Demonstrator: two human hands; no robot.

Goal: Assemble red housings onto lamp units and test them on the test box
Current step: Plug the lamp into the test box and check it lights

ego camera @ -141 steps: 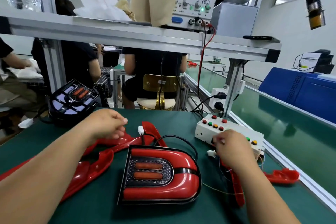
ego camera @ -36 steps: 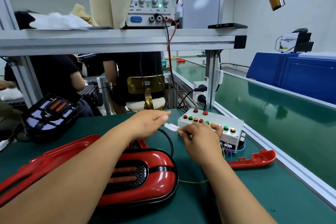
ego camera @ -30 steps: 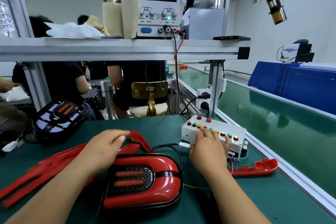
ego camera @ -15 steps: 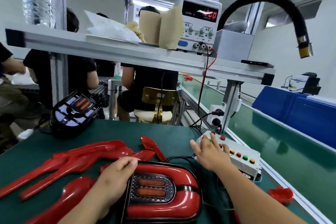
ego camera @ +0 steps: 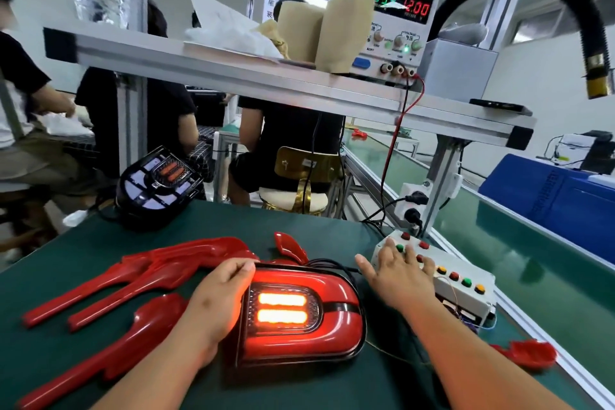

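Observation:
A lamp unit with its red housing lies on the green mat in front of me, its two inner bars and outer ring glowing. My left hand rests on the lamp's left edge, fingers curved over the rim. My right hand lies spread on the white test box, fingertips pressing its coloured buttons. A black cable runs from the lamp toward the box.
Several loose red housings lie to the left, another red piece at the right edge. A bare black lamp unit sits at the mat's far left. The power supply on the shelf reads 12.00. People sit beyond the bench.
The lamp has lit up. Earlier my hands joined the white connector near the test box; then my left hand went back to the lamp and my right hand onto the buttons.

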